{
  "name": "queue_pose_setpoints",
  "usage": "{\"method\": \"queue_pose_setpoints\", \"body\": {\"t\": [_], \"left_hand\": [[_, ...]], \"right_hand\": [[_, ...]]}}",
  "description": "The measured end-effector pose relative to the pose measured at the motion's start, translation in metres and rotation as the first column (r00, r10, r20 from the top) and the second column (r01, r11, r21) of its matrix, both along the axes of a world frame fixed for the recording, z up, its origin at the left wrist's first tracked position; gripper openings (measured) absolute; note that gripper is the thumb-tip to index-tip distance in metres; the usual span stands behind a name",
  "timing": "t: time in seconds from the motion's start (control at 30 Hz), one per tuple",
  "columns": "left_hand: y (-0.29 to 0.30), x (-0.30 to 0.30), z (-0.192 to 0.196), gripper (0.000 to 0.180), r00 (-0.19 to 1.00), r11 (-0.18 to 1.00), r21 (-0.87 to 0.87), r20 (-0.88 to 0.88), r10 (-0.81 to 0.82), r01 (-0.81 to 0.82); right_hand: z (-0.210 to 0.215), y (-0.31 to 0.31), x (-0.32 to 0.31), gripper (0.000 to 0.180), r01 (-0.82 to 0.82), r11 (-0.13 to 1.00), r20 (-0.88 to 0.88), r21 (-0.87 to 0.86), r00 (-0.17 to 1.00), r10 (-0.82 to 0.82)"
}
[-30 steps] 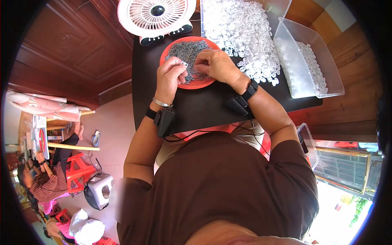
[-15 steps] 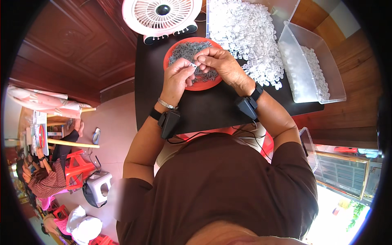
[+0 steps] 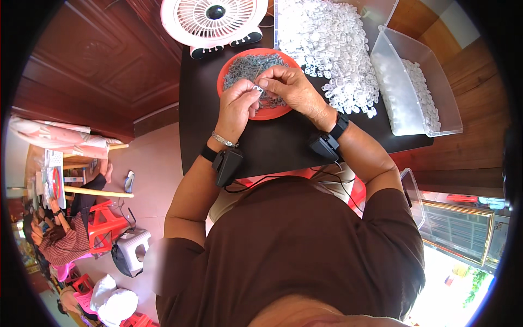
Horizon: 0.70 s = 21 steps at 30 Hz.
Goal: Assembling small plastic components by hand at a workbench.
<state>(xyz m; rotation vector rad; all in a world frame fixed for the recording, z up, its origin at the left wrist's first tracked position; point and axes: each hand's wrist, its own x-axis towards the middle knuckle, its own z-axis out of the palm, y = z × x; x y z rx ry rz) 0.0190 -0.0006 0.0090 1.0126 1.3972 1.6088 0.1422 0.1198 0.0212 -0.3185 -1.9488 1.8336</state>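
Over a red round plate (image 3: 222, 87) heaped with small grey nail-like pieces (image 3: 248, 66), my two hands meet. Thumb and forefinger of my left hand (image 3: 237, 101) pinch a small white plastic clip (image 3: 257, 89) with dark holes in it. My right hand (image 3: 291, 87) is closed in a pinch right beside the clip, its fingertips almost touching it. What the right fingertips hold is too small to make out. To the right of the plate lies a large heap of similar white clips (image 3: 332, 49), spilling out of a clear bin onto the dark table.
A pink-and-white fan (image 3: 215, 35) stands behind the plate on the dark table (image 3: 267, 144). At the right, a clear plastic box (image 3: 403, 103) holds more white pieces. Far left, another person (image 3: 62, 242) sits among red stools (image 3: 101, 226). Cables run from my wrist-worn devices.
The right hand has shifted slightly left and its wrist has turned a little. The left hand keeps hold of the white clip in nearly the same place.
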Motion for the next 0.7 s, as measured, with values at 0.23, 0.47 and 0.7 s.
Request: {"method": "queue_pose_setpoints", "body": {"t": [0.23,0.47,0.7], "left_hand": [[-0.001,0.005,-0.004,0.014,1.0,0.999,0.011,-0.007,0.03,-0.03],[0.0,0.009,-0.003,0.014,0.998,0.998,0.034,-0.044,0.045,-0.044],[-0.001,-0.001,-0.002,0.012,0.998,0.998,0.034,-0.03,0.055,-0.054]], "right_hand": [[-0.003,-0.006,-0.001,0.015,0.121,0.972,-0.01,0.203,0.993,-0.122],[-0.004,-0.01,0.0,0.016,0.189,0.919,-0.027,0.345,0.981,-0.191],[0.007,0.0,0.002,0.022,0.144,0.895,0.013,0.422,0.986,-0.165]]}}
